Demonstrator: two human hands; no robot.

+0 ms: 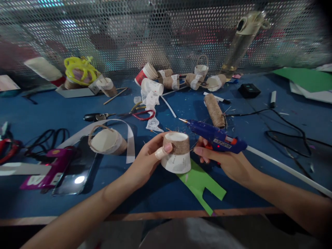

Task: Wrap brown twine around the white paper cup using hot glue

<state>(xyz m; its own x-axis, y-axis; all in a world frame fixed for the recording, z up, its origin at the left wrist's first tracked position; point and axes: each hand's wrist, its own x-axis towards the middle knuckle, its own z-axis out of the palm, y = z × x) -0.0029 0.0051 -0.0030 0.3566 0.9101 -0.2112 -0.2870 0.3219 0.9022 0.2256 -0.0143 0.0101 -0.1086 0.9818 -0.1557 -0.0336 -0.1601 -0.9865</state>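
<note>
My left hand (pixel 153 152) grips a small white paper cup (pixel 176 162) whose upper part is wound with brown twine. A bandage-like wrap covers part of the left thumb. In my right hand (pixel 210 154) is a blue hot glue gun (pixel 207 133), its metal nozzle pointing left above and behind the cup. A long white glue stick (pixel 280 164) runs out of the gun's back end. My right fingertips are close to the cup's twine side; whether they touch a strand of it I cannot tell. Below the cup lies a cut green sheet (pixel 202 183).
Behind the gun lies a twine roll (pixel 214 110). Red-handled scissors (pixel 144 114) and lace ribbon (pixel 153 121) lie farther back. To the left are a twine-trimmed cup with a handle (pixel 109 141) and a phone (pixel 76 169). A black cord (pixel 287 133) crosses the right side.
</note>
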